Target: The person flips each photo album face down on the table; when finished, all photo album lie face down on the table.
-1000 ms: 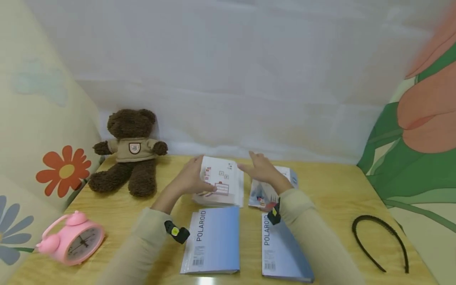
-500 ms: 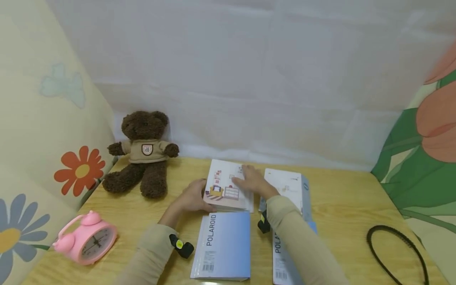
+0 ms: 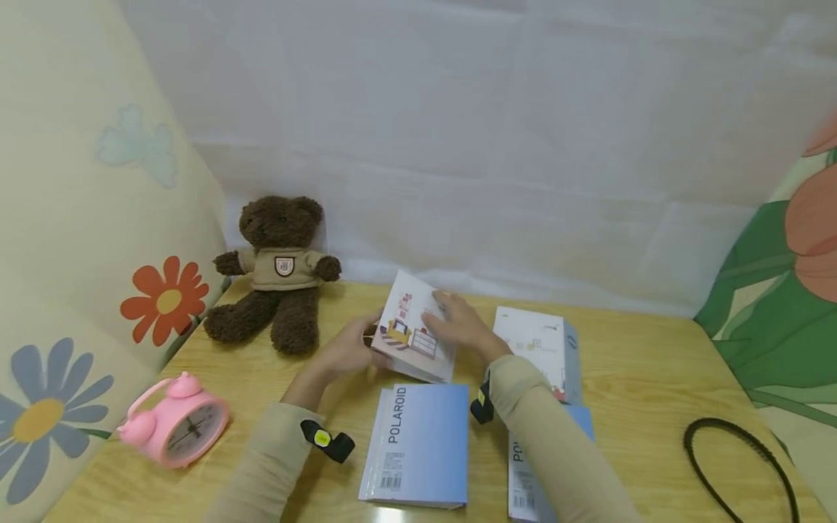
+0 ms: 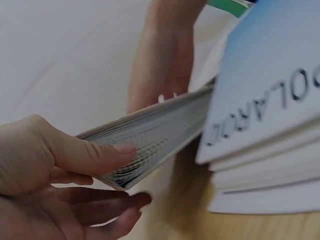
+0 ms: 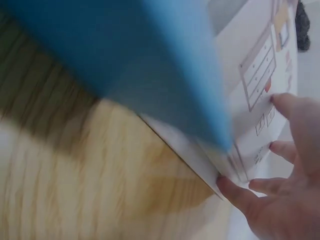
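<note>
A white illustrated book [image 3: 408, 341] is tilted up off the wooden table [image 3: 641, 385], its left side raised. My left hand [image 3: 366, 345] pinches that book [image 4: 150, 142] at its left page edge, thumb [image 4: 85, 155] on top and fingers underneath. My right hand [image 3: 443, 314] lies on the cover, with its thumb [image 5: 232, 192] tucked under the near right corner of the book [image 5: 260, 80]. Just in front lies a blue POLAROID book [image 3: 421, 443]. A second POLAROID book [image 3: 532, 479] lies partly under my right forearm.
Another white book [image 3: 532, 345] lies right of the held one. A brown teddy bear [image 3: 281, 272] sits at the back left and a pink alarm clock [image 3: 176, 425] at the front left. A black headband [image 3: 739, 465] lies at the right. Fabric walls enclose the table.
My right hand has moved left from the second white book onto the illustrated book. That book has risen from lying flat to a tilt between both hands.
</note>
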Available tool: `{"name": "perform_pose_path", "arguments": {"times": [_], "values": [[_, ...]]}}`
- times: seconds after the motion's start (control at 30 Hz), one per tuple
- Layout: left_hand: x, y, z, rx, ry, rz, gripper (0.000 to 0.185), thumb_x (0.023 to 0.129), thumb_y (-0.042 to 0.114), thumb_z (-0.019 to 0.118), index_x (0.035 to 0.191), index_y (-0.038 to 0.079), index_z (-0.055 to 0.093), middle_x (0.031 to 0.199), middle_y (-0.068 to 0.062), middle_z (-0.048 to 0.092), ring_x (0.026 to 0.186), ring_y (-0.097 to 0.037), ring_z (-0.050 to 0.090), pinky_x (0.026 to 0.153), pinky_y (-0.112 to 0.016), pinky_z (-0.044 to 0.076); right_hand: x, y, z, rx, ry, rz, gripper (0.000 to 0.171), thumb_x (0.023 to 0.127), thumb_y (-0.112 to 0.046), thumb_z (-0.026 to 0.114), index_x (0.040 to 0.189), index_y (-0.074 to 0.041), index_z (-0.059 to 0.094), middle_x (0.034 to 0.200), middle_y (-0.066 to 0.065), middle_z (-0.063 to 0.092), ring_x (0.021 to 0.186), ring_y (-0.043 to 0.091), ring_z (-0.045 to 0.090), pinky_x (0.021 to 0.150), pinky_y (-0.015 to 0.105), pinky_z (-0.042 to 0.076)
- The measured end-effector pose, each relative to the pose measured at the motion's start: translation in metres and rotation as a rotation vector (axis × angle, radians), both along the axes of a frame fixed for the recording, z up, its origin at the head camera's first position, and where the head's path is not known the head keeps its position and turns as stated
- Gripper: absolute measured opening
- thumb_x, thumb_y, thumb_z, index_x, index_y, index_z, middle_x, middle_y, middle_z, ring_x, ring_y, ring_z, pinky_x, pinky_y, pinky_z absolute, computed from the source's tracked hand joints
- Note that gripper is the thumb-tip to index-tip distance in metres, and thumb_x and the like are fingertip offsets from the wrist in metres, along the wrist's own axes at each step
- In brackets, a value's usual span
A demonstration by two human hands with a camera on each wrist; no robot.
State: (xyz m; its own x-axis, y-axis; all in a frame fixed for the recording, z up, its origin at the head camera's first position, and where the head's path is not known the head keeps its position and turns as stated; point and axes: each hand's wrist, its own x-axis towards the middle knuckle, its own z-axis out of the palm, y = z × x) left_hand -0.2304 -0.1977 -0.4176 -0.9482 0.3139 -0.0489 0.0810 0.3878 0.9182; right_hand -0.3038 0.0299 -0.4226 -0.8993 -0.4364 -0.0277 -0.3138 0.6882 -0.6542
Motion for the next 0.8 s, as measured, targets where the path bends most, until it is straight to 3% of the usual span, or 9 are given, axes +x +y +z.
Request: {"name": "perform_pose_path", "arguments": {"times": [0.13, 0.27, 0.4, 0.5, 0.6, 0.7, 0.8], "values": [[0.001, -0.003, 0.017, 0.008, 0.033, -0.057, 0.097, 0.075, -0.009, 0.074, 0.156, -0.001, 0.022, 0.141, -0.030, 0.047, 0.118, -0.041, 0.055, 0.092, -0.045, 0.051, 0.001, -0.003, 0.006, -0.102, -0.042, 0.019, 0.073, 0.102, -0.047, 0.048, 0.157, -0.006, 0.024, 0.159, 0.017, 0.029, 0.144, 0.035, 0.030, 0.116, 0.048, 0.026], [0.004, 0.000, 0.030, -0.003, 0.099, -0.109, 0.094, 0.076, -0.011, 0.071, 0.156, 0.002, 0.023, 0.141, -0.030, 0.046, 0.107, -0.039, 0.060, 0.079, -0.040, 0.055, 0.005, -0.005, 0.013, -0.177, -0.133, 0.002, 0.079, 0.101, -0.057, 0.041, 0.160, -0.011, 0.015, 0.160, 0.017, 0.025, 0.144, 0.038, 0.028, 0.115, 0.054, 0.025], [0.005, 0.016, 0.042, -0.057, 0.199, -0.146, 0.091, 0.076, -0.008, 0.073, 0.155, 0.005, 0.030, 0.141, -0.028, 0.047, 0.100, -0.037, 0.062, 0.072, -0.037, 0.057, 0.008, 0.001, 0.022, -0.244, -0.222, -0.022, 0.081, 0.100, -0.065, 0.030, 0.161, -0.017, 0.005, 0.163, 0.016, 0.018, 0.146, 0.041, 0.022, 0.114, 0.061, 0.020], [0.002, 0.030, 0.047, -0.090, 0.265, -0.169, 0.089, 0.075, -0.007, 0.074, 0.153, 0.004, 0.034, 0.141, -0.028, 0.048, 0.098, -0.036, 0.062, 0.069, -0.037, 0.057, 0.007, 0.010, 0.028, -0.315, -0.221, -0.003, 0.076, 0.103, -0.060, 0.023, 0.161, -0.018, -0.001, 0.165, 0.014, 0.010, 0.147, 0.040, 0.016, 0.115, 0.062, 0.017], [-0.001, 0.044, 0.049, -0.140, 0.305, -0.180, 0.088, 0.074, -0.007, 0.074, 0.153, 0.004, 0.036, 0.138, -0.028, 0.048, 0.098, -0.035, 0.060, 0.070, -0.037, 0.057, 0.005, 0.019, 0.032, -0.373, -0.211, 0.014, 0.071, 0.105, -0.057, 0.022, 0.160, -0.023, -0.005, 0.165, 0.014, 0.008, 0.141, 0.042, 0.032, 0.113, 0.062, 0.022], [-0.001, 0.056, 0.048, -0.186, 0.326, -0.180, 0.089, 0.074, -0.005, 0.076, 0.153, 0.005, 0.037, 0.135, -0.026, 0.048, 0.101, -0.034, 0.057, 0.074, -0.036, 0.056, 0.005, 0.029, 0.036, -0.396, -0.225, 0.004, 0.071, 0.104, -0.057, 0.025, 0.160, -0.028, -0.009, 0.164, 0.016, 0.010, 0.123, 0.044, 0.054, 0.108, 0.062, 0.033], [-0.002, 0.064, 0.045, -0.148, 0.290, -0.173, 0.094, 0.075, -0.004, 0.078, 0.155, 0.005, 0.030, 0.141, -0.026, 0.044, 0.106, -0.037, 0.057, 0.078, -0.038, 0.057, 0.004, 0.037, 0.036, -0.414, -0.240, -0.013, 0.071, 0.105, -0.054, 0.028, 0.159, -0.029, -0.011, 0.163, 0.019, 0.013, 0.112, 0.044, 0.061, 0.103, 0.059, 0.041]]}}
